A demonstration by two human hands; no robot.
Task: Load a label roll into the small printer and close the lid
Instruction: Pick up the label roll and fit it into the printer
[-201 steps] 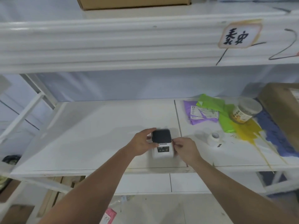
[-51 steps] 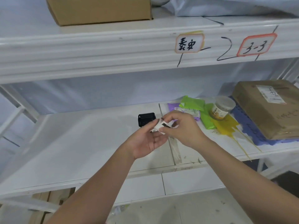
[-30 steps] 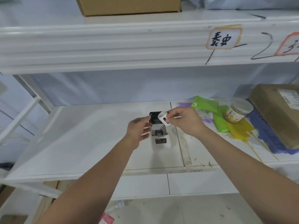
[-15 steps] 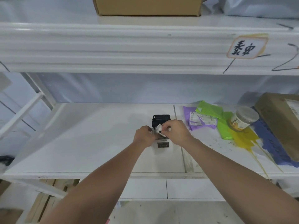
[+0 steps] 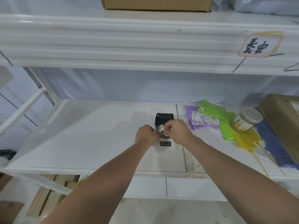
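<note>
the shelf (image 5: 97, 139) carries the small white printer (image 5: 165, 143) near its front edge, its black lid (image 5: 164, 119) swung open toward the back. the left hand (image 5: 145, 134) is curled against the printer's left side. the right hand (image 5: 178, 131) pinches the label roll (image 5: 162, 128) over the opening, seemingly tilted. a sign (image 5: 258, 46) on the upper shelf bears handwritten characters.

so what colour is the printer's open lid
Black, on a white printer body; the lid stands open behind the hands, clearest in the head view.
</note>
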